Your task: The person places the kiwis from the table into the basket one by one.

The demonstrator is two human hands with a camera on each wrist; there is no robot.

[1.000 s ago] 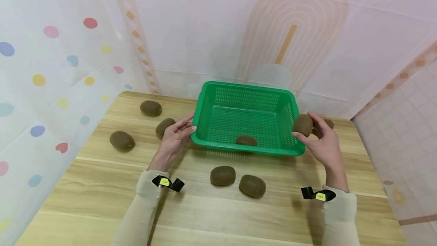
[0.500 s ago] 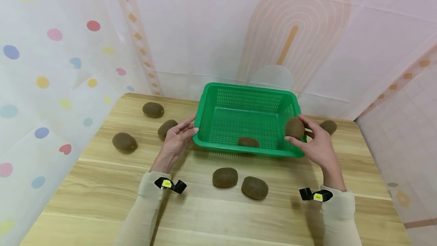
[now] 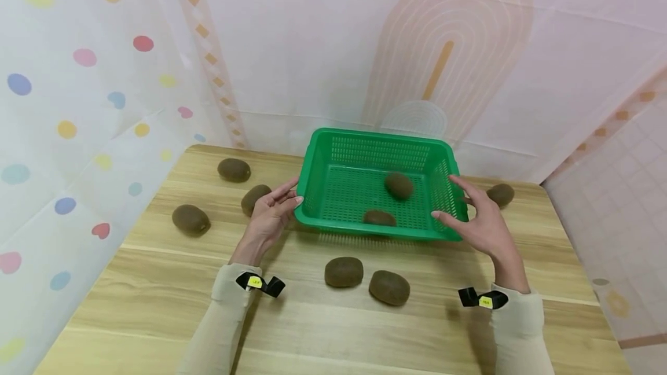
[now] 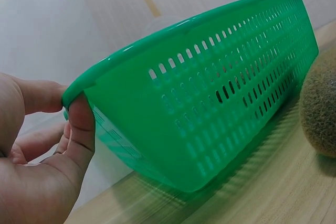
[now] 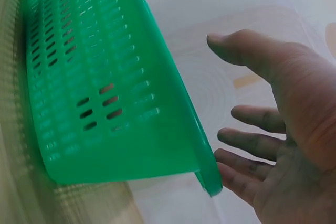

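Note:
A green slotted plastic basket [image 3: 344, 228] stands on the wooden table. My left hand [image 3: 268, 219] pinches its left rim, thumb in front and fingers behind, as the left wrist view [image 4: 47, 145] also shows. Over the basket's right rim, my right hand [image 3: 476, 216] is spread with nothing between thumb and fingers; in the right wrist view the hand [image 5: 283, 119] has its fingers apart beside the rim. One brown kiwi [image 3: 399, 186] lies inside toward the right. Another kiwi [image 3: 379, 217] is by the basket's front wall, partly hidden by the rim.
Two kiwis, one at left [image 3: 344, 272] and one at right [image 3: 389, 287], lie in front of the basket. Left of it are a back kiwi [image 3: 234, 170], a front kiwi [image 3: 190, 220] and a kiwi [image 3: 255, 198] near my left hand. A kiwi [image 3: 501, 195] sits beyond my right hand.
My right hand moved left over the rim and let go of its kiwi, which now lies inside the basket. The left hand has kept its grip on the rim.

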